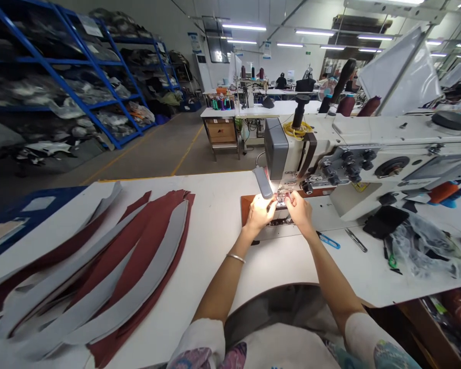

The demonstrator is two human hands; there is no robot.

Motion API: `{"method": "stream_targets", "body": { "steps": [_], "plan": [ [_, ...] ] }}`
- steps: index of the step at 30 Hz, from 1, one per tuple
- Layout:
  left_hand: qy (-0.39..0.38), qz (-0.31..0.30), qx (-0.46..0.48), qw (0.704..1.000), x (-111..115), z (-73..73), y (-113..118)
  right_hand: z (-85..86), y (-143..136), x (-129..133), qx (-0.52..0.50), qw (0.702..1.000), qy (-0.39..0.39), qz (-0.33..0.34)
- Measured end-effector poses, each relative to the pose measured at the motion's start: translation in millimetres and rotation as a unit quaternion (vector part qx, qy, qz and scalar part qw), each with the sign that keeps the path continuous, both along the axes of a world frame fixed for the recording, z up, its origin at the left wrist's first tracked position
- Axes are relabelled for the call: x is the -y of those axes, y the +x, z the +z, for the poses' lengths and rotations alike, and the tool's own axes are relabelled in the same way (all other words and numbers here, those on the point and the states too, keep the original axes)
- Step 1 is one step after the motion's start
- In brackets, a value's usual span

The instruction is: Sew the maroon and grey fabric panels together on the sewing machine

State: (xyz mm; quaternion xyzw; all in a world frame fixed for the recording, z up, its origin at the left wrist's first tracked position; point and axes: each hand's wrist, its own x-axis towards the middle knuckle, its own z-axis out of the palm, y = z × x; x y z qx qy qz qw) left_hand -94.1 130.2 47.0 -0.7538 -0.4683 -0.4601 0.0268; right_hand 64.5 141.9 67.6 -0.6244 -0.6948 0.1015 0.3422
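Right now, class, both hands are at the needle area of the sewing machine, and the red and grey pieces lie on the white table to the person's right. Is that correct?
Not quite: the head view shows the red and grey pieces on the white table to the person's left. The left hand and right hand are at the sewing machine's needle area.
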Motion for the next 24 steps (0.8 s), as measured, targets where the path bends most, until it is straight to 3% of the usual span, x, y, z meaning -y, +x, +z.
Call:
{"method": "stream_targets", "body": {
  "steps": [24],
  "plan": [
    [0.008,0.032,0.023,0.999,2.2,-3.9,5.5,-4.4,3.1,-4.2,-0.010,1.000,0.021,0.015]
  ]
}}
